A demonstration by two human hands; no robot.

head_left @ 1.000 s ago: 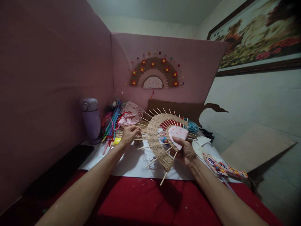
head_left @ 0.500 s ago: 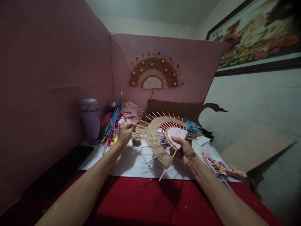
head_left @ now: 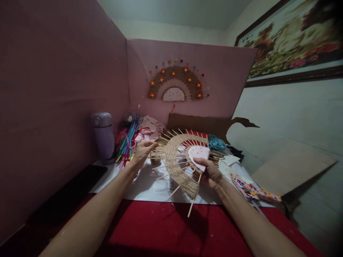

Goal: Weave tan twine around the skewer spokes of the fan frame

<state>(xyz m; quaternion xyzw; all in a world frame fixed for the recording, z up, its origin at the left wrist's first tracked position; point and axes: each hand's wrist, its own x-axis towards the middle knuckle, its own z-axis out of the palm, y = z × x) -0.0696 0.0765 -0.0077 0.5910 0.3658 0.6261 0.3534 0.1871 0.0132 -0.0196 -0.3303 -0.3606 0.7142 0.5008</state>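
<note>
My right hand (head_left: 209, 173) grips the pink dotted core of a half-round woven fan frame (head_left: 177, 164), made of wooden sticks fanned outward and wound with tan twine. The frame is lifted a little above the white sheet (head_left: 150, 187). My left hand (head_left: 141, 151) is raised at the frame's left edge, fingers pinched on what looks like the twine strand near the stick tips. A small twine ball (head_left: 154, 159) lies just below that hand.
A finished fan with red flowers (head_left: 175, 84) hangs on the pink back wall. A lilac flask (head_left: 104, 135) stands at left beside coloured sticks (head_left: 128, 141) and pink cloth (head_left: 150, 130). Blue yarn (head_left: 216, 144), patterned paper strips (head_left: 254, 192), brown cardboard (head_left: 203, 123) and a dark flat object (head_left: 66, 196) lie around.
The fan frame has turned so its lower sticks point more downward. My left hand rose from the twine ball and moved slightly left with the strand.
</note>
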